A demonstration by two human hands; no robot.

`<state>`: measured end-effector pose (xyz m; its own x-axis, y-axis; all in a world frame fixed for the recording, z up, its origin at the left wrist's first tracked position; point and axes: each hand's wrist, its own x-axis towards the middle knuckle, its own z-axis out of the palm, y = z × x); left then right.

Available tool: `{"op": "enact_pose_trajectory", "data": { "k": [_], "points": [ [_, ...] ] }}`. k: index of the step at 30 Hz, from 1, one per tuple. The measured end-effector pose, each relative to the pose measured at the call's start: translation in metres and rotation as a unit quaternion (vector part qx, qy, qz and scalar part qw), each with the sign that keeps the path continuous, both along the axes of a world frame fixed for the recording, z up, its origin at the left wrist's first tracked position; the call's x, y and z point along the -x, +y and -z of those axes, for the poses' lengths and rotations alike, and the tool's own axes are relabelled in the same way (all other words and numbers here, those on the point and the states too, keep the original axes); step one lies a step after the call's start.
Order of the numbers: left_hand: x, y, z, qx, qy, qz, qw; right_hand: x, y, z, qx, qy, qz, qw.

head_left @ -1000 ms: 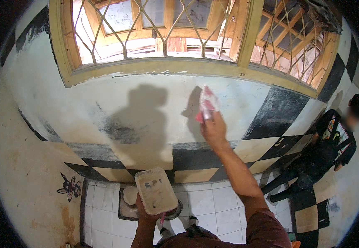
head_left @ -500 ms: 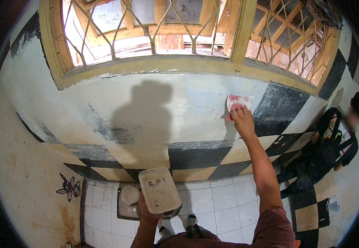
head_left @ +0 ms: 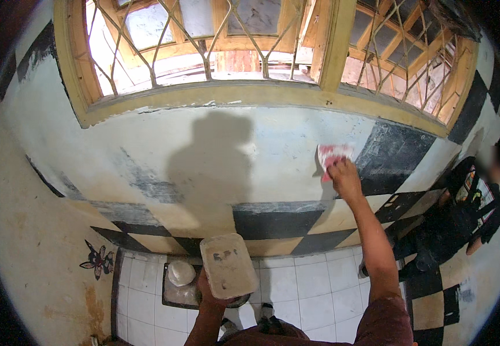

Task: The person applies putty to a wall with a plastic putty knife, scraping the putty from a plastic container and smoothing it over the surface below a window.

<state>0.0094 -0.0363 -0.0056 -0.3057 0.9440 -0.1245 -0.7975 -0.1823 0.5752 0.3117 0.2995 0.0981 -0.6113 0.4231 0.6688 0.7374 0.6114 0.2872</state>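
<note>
Red scraper pinched in right hand now sits lower, apparently working wall beyond it; left hand clasps tray.

The floor is laid with pale square tiles, thin darker joints running between them. A dark-edged tray lies flat on it – its right part mostly hidden from view – and bears a whitish rounded lump toward its upper left. The wearer's feet stand on the tiles near the tray's right end
</note>
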Motion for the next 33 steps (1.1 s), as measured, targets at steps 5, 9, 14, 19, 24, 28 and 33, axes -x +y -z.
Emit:
{"op": "enact_pose_trajectory", "data": {
  "k": [5,9,14,19,24,28,33],
  "points": [
    [-0.001,0.002,0.013,0.004,-0.064,0.034,0.997,-0.032,-0.029,0.026,-0.019,0.106,-0.071,0.992],
    [-0.007,0.005,0.01,0.022,0.304,-0.011,0.952,-0.037,-0.008,-0.009,-0.107,0.434,0.121,0.886],
    [-0.032,0.022,0.001,0.005,-0.102,0.042,0.994,0.008,0.026,-0.036,-0.048,0.506,0.138,0.85],
    [-0.04,0.031,0.013,-0.008,-0.103,0.041,0.994,0.18,-0.012,-0.024,0.076,0.25,-0.01,0.965],
    [-0.054,0.041,0.017,-0.045,-0.127,0.037,0.99,0.213,-0.071,-0.023,0.026,0.292,-0.22,0.931],
    [-0.056,0.036,0.019,-0.018,-0.1,0.025,0.994,0.115,-0.054,-0.024,-0.006,0.34,-0.114,0.933],
    [-0.056,0.024,0.015,-0.003,-0.133,0.018,0.991,-0.012,0.009,-0.034,-0.083,0.526,0.109,0.839]
  ]
}}
